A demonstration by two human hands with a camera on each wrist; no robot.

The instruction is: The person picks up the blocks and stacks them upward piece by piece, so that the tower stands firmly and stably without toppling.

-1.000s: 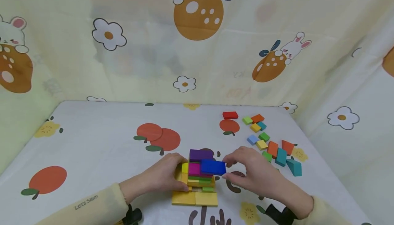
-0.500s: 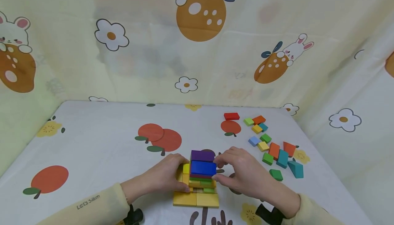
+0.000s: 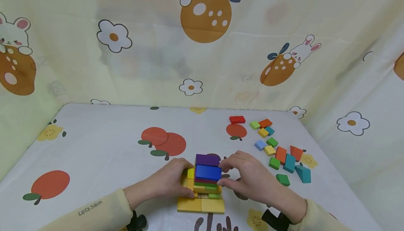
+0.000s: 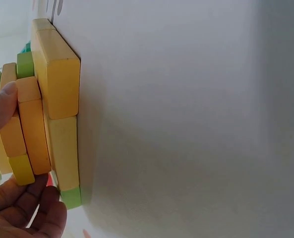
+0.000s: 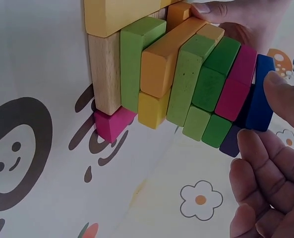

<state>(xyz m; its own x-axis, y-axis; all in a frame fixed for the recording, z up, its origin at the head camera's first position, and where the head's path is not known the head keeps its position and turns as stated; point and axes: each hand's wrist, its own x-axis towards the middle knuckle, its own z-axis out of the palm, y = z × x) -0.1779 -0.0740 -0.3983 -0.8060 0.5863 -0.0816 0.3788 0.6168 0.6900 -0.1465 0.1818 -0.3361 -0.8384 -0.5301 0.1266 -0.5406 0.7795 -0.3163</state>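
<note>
A layered stack of wooden blocks (image 3: 207, 189) stands on the table, with wide yellow blocks (image 3: 213, 206) at its base. My left hand (image 3: 167, 179) holds the stack from its left side; in the left wrist view its thumb lies on one side of the orange and yellow blocks (image 4: 35, 134), its fingers at the other end. At the top, my right hand (image 3: 254, 180) pinches a blue block (image 3: 208, 172) between thumb and fingers. The blue block lies on magenta blocks (image 5: 240, 74), just in front of a purple block (image 3: 207, 159). Green layers (image 5: 218, 69) sit lower.
Loose blocks in several colours, including a red block (image 3: 237, 119), a teal wedge (image 3: 303, 173) and a green block (image 3: 283, 179), lie to the right and back right. A printed cloth curtain (image 3: 145, 66) hangs behind the table (image 3: 104, 139).
My right hand has moved the blue block left, from jutting past the stack's right side to lying over the magenta layer. During the last half second little has moved. The left hand keeps its place.
</note>
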